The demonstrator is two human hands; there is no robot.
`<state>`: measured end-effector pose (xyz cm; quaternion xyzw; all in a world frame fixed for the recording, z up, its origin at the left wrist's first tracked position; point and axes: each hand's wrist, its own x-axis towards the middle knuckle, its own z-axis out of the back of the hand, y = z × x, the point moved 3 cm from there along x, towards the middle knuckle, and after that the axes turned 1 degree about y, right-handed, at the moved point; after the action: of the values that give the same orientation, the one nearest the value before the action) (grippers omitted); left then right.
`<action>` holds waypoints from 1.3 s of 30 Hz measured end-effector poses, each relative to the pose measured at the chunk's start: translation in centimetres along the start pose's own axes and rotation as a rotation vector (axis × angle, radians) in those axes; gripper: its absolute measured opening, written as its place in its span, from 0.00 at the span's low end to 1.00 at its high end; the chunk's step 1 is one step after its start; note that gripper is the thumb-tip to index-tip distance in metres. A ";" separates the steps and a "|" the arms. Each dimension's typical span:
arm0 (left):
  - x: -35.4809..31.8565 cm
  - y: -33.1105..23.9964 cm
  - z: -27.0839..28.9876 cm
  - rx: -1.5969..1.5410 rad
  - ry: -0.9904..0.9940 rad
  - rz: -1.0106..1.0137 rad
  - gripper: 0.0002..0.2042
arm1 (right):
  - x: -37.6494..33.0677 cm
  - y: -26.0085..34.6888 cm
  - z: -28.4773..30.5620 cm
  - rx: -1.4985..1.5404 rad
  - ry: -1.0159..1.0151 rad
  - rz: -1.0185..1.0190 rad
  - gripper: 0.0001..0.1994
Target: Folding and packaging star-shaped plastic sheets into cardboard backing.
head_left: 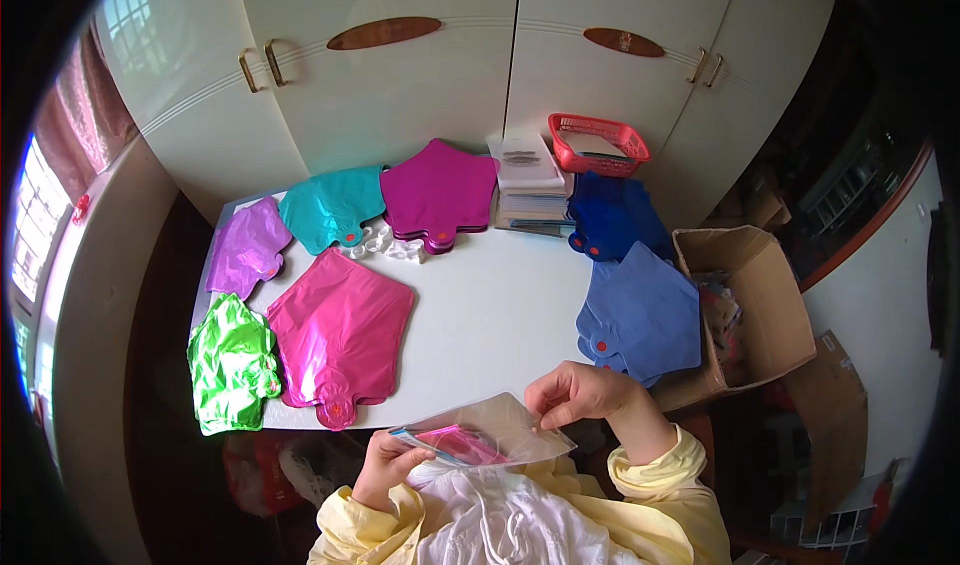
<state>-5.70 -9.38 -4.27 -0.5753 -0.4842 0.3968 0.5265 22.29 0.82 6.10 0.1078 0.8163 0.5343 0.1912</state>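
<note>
My left hand (386, 468) grips one end of a clear plastic bag (522, 427), held over my lap just off the table's near edge. A folded pink foil piece (462, 443) shows through the bag, with a strip of blue beside it. My right hand (585, 395) pinches the bag's opposite end between thumb and finger. Nearest to my left hand on the table lies a flat stack of hot-pink foil balloons (345, 330). To the right of my right hand is a stack of light-blue foil balloons (645, 310) with a rounded tab.
Around the white table (490, 315) lie bright-green (230, 360), purple (248, 245), teal (335, 205), magenta (440, 193) and dark-blue foil balloons (625, 215). White rings (390, 245), a paper stack (530, 180) and a red basket (600, 145) sit toward the back. A cardboard box (770, 300) adjoins the right edge.
</note>
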 end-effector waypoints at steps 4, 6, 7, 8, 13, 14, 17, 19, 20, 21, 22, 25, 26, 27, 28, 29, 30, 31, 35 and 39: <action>0.4 -1.2 -1.1 -0.184 0.001 0.040 0.04 | 0.1 0.4 -0.5 -0.077 0.085 0.126 0.06; 0.3 -0.8 -1.0 -0.266 -0.013 0.058 0.05 | 0.3 0.7 -1.2 -0.086 0.077 0.197 0.08; 0.3 -0.8 -1.1 -0.305 -0.031 0.119 0.05 | 0.3 1.1 -1.4 -0.256 0.035 0.250 0.09; 0.4 -1.1 -1.2 -0.343 -0.049 0.180 0.05 | 0.4 1.4 -1.6 -0.425 -0.007 0.302 0.10; -0.1 0.4 -1.4 -0.636 -0.029 0.377 0.09 | 0.9 1.7 -2.1 -1.066 -0.254 0.735 0.14; -0.1 0.4 -1.5 -0.650 -0.047 0.378 0.10 | 0.8 1.8 -1.9 -1.145 -0.299 0.772 0.15; 0.0 0.1 -1.5 -0.675 -0.082 0.366 0.11 | 0.6 2.3 -2.0 -1.281 -0.396 0.877 0.14; 0.0 0.0 -1.4 -0.686 -0.071 0.332 0.11 | 0.5 2.1 -2.1 -1.350 -0.441 0.924 0.13; 0.1 -0.1 -1.4 -0.693 -0.070 0.331 0.10 | 0.5 1.8 -2.1 -1.388 -0.459 0.940 0.13; 0.1 -0.1 -1.5 -0.700 -0.068 0.331 0.10 | 0.5 1.4 -2.2 -1.426 -0.478 0.957 0.13; 0.2 -0.1 -1.5 -0.707 -0.066 0.330 0.10 | 0.5 1.1 -2.2 -1.440 -0.525 0.974 0.12; 0.3 -0.1 -1.7 -0.717 -0.077 0.315 0.09 | 0.5 0.2 -2.3 -1.465 -0.643 1.018 0.10; 0.4 -0.3 -1.8 -0.707 -0.063 0.298 0.09 | 0.5 -0.1 -2.2 -1.463 -0.668 1.029 0.09; 0.4 -0.5 -1.8 -0.697 -0.050 0.281 0.09 | 0.5 -0.2 -2.2 -1.461 -0.694 1.040 0.08; 0.5 -0.7 -1.8 -0.686 -0.036 0.264 0.09 | 0.5 -0.1 -2.2 -1.453 -0.702 1.047 0.08; 0.6 -0.9 -1.7 -0.679 -0.015 0.255 0.09 | 0.5 0.0 -2.3 -1.445 -0.709 1.055 0.08; 0.6 -1.0 -1.6 -0.673 0.008 0.246 0.09 | 0.5 0.1 -2.3 -1.438 -0.719 1.060 0.08; 0.6 -1.1 -1.4 -0.667 0.031 0.237 0.09 | 0.6 0.0 -2.1 -1.408 -0.689 1.041 0.09; 0.8 -1.0 -1.0 -0.598 0.033 0.262 0.08 | 0.4 0.0 -1.2 -1.190 -0.514 0.934 0.10; 0.7 -0.9 -0.5 -0.531 0.018 0.294 0.08 | 0.6 0.1 -0.3 -0.753 -0.251 0.759 0.10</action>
<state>-5.19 -8.83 -3.24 -0.7602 -0.4780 0.3230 0.2989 21.58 0.81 6.18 0.3816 0.4435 0.8039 0.1064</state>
